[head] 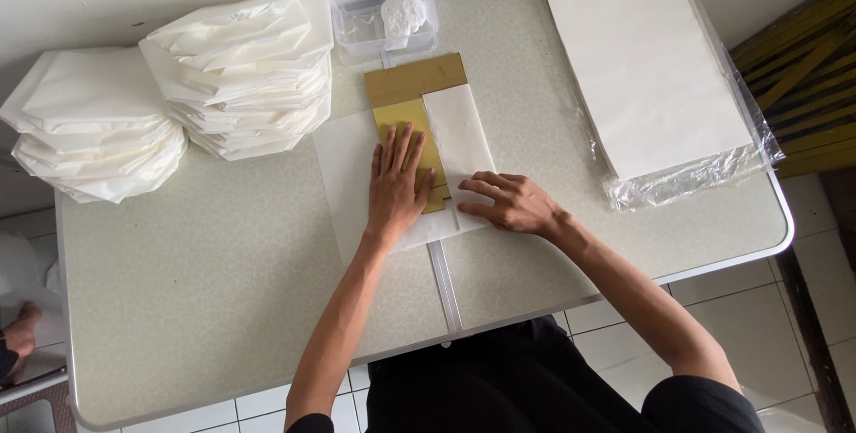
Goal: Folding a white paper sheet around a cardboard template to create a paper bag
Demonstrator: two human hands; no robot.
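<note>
Two hands lie flat at the middle of the table. The left hand presses palm down, fingers spread, on a gold board that sits on a white sheet. The right hand rests just beside it, fingers stretched leftward onto a folded white flap that covers the board's right part. Neither hand grips anything; both are open and pressing.

Behind the board, touching its far edge, stands a clear plastic box with a white lump inside. To the left, two stacks of folded white paper sit side by side near the far edge. To the right, well apart from the hands, a pile of flat white sheets lies in a clear plastic wrap. At the left edge of the view, another person's hand shows below table level.
</note>
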